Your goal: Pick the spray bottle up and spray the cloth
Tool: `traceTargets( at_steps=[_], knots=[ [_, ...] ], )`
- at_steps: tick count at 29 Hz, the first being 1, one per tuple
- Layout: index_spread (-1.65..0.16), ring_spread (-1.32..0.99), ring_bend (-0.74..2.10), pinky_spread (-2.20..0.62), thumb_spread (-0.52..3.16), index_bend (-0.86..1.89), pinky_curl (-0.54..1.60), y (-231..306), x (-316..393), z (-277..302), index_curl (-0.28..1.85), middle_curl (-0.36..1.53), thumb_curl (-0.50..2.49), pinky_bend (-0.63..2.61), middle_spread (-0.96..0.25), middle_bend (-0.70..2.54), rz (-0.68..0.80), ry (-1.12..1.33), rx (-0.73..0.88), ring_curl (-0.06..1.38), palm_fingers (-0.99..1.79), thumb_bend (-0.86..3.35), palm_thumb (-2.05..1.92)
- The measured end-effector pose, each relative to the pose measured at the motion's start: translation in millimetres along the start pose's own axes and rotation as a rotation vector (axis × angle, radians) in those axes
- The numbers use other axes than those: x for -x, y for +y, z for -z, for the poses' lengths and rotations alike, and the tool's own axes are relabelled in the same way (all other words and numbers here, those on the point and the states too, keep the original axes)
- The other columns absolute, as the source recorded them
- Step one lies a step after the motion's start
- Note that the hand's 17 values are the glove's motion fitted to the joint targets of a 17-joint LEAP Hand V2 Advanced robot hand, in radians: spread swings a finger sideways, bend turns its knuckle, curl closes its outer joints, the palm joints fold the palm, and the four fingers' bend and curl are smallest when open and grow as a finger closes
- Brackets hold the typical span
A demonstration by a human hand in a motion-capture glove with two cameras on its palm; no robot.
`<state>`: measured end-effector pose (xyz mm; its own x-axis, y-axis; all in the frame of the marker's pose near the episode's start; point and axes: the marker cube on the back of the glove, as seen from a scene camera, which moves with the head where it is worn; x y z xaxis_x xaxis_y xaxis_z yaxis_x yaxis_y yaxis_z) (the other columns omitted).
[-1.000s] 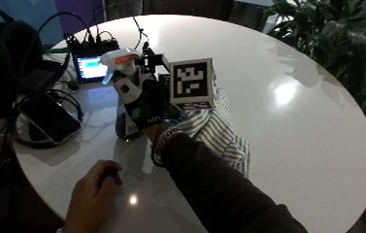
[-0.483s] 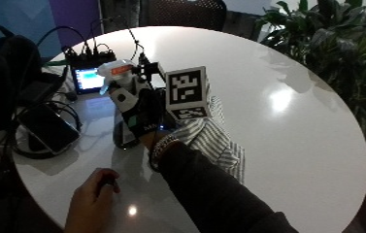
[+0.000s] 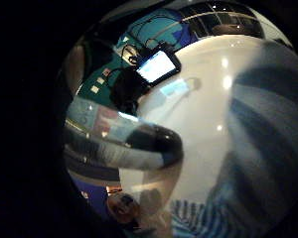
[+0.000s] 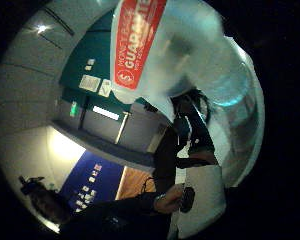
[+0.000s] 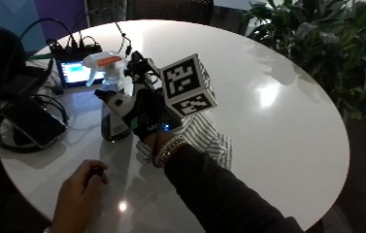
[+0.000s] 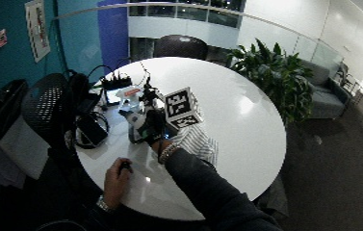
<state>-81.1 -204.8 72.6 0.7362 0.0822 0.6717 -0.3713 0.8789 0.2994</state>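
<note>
The spray bottle (image 5: 102, 63) has a white head with a red label and a clear body, and stands upright at the table's left side. My gloved right hand (image 5: 145, 116) grips its body from the right, fingers curled round it. In the thumb side palm view the bottle (image 4: 155, 45) fills the picture close to the palm. The blue-and-white striped cloth (image 5: 203, 141) lies flat on the white table (image 5: 279, 126), just under and to the right of my wrist. The little finger side palm view also shows the cloth (image 3: 268, 139). Whether the bottle's base touches the table I cannot tell.
A small lit screen (image 5: 76, 73) with cables stands behind the bottle. A black flat device (image 5: 30, 127) and looped cables lie to its left. The bare left hand (image 5: 79, 187) rests curled on the near table edge. A plant (image 5: 324, 43) stands beyond the far right edge.
The outside camera has shifted, so the whole picture has moved. My hand stays wrapped round the bottle beside the cloth; no clear move of the things shows.
</note>
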Motion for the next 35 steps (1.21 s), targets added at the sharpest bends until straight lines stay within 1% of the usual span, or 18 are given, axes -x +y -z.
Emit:
traceTargets(
  at_steps=[3, 6, 9, 14, 17, 21, 24, 28, 35],
  knots=[
    [-0.3, -0.12, 0.41, 0.04, 0.85, 0.01, 0.42, 10.2, -0.1, 21.9, 0.35, 0.48, 0.64, 0.56, -0.15, 0.34, 0.032, 0.103, -0.018, 0.4, 0.31, -0.02, 0.93],
    [-0.32, -0.09, 0.37, 0.09, 0.88, 0.09, 0.4, 25.4, 5.4, 41.7, 0.32, 0.45, 0.62, 0.58, -0.12, 0.3, 0.098, 0.213, 0.024, 0.36, 0.3, -0.05, 0.89],
    [-0.35, -0.08, 0.32, 0.14, 0.91, 0.2, 0.37, 41.5, 15.1, 53.9, 0.34, 0.43, 0.57, 0.51, -0.1, 0.27, 0.169, 0.296, 0.149, 0.34, 0.33, -0.08, 0.81],
    [-0.38, -0.06, 0.3, 0.18, 0.95, 0.22, 0.34, 70.0, 22.2, 71.6, 0.35, 0.42, 0.49, 0.38, -0.07, 0.26, 0.262, 0.455, 0.42, 0.32, 0.34, -0.1, 0.62],
    [-0.39, -0.06, 0.31, 0.2, 0.95, 0.15, 0.33, 90.4, 21.7, 82.3, 0.33, 0.41, 0.44, 0.36, -0.07, 0.26, 0.31, 0.564, 0.563, 0.33, 0.3, -0.12, 0.46],
    [-0.39, -0.07, 0.3, 0.21, 0.95, 0.13, 0.33, 116.7, 20.0, 94.5, 0.31, 0.4, 0.4, 0.35, -0.06, 0.25, 0.35, 0.593, 0.708, 0.32, 0.28, -0.08, 0.38],
    [-0.39, -0.07, 0.27, 0.21, 0.95, 0.15, 0.33, 129.1, 23.2, 102.9, 0.31, 0.39, 0.38, 0.33, -0.07, 0.24, 0.386, 0.58, 0.744, 0.31, 0.25, -0.06, 0.35],
    [-0.4, -0.1, 0.27, 0.21, 0.95, 0.16, 0.32, 135.4, 30.6, 114.9, 0.31, 0.38, 0.36, 0.32, -0.09, 0.22, 0.438, 0.599, 0.743, 0.31, 0.28, -0.04, 0.33],
    [-0.4, -0.14, 0.27, 0.2, 0.95, 0.15, 0.33, 135.0, 32.4, 122.8, 0.3, 0.37, 0.34, 0.32, -0.11, 0.2, 0.449, 0.649, 0.744, 0.3, 0.32, -0.03, 0.33]
  ],
)
